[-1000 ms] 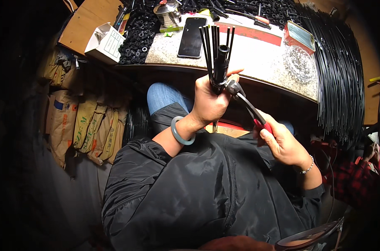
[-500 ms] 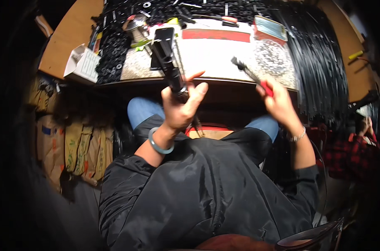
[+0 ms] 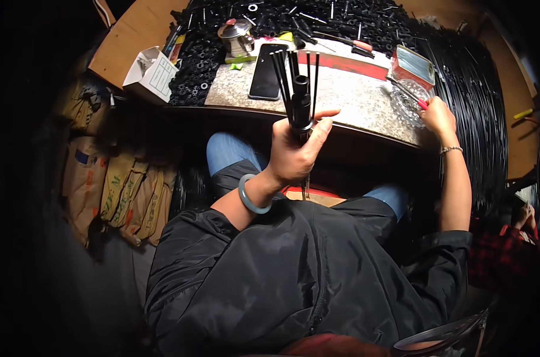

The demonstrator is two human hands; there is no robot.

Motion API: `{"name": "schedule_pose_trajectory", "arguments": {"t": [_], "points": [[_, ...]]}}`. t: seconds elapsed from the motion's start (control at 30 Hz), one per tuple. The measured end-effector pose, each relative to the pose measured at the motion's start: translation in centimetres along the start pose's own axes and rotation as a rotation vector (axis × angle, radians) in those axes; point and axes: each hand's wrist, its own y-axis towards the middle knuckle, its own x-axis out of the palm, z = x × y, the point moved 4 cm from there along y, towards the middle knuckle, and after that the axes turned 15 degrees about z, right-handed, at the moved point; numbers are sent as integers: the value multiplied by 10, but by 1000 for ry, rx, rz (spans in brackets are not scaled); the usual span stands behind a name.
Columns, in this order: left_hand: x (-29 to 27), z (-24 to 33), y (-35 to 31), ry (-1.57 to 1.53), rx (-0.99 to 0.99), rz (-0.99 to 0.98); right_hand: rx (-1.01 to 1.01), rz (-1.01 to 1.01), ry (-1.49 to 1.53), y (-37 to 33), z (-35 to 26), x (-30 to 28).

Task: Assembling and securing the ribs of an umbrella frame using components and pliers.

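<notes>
My left hand [image 3: 293,156] is wrapped around a black umbrella frame [image 3: 301,98], a thick tube with several thin ribs standing upright around it. Its thumb and forefinger stretch out to the right of the tube. Off to the right, my right hand [image 3: 439,117] is closed on a slim tool with a red handle [image 3: 423,104] and a dark shaft. The tool lies across a clear glass dish [image 3: 405,114] at the table's right front; its exact kind I cannot make out. Behind the dish sits a red box with a clear top [image 3: 414,64].
A black phone [image 3: 268,74] lies on the speckled tabletop [image 3: 347,98], near a metal pot [image 3: 236,38]. Black small parts [image 3: 192,74] pile up left and behind. Long dark strips [image 3: 472,101] hang at right. A white carton [image 3: 152,74] stands left; a person [image 3: 520,226] sits far right.
My right hand has moved right with the red-handled tool, to over the glass dish. My left hand now holds the umbrella frame more upright. The view has shifted.
</notes>
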Motion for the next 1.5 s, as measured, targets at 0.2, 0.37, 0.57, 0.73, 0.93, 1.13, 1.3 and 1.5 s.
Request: {"name": "schedule_pose_trajectory", "arguments": {"t": [0.2, 0.37, 0.57, 0.73, 0.93, 1.13, 1.3, 1.5], "points": [[-1, 3, 1, -11, -67, 33, -7, -114, -39, -1, -12, -5], [1, 0, 1, -13, -48, 19, -18, -90, -78, 0, -11, 0], [2, -2, 0, 3, -9, -1, -38, 81, 8, -3, -3, 3], [13, -8, 0, -8, -4, -32, 36, 101, 1071, -24, -3, 11], [20, -11, -4, -14, -27, -28, 194, -451, 1921, -124, -116, -38], [29, -9, -6, -53, 83, -79, 125, -373, 1897, -151, -140, -41], [21, -4, -9, -62, 65, -62, 27, -100, 1851, -160, -148, -48], [13, -8, -11, -50, -11, -26, -202, 366, 1401, -167, -145, -60]]}}
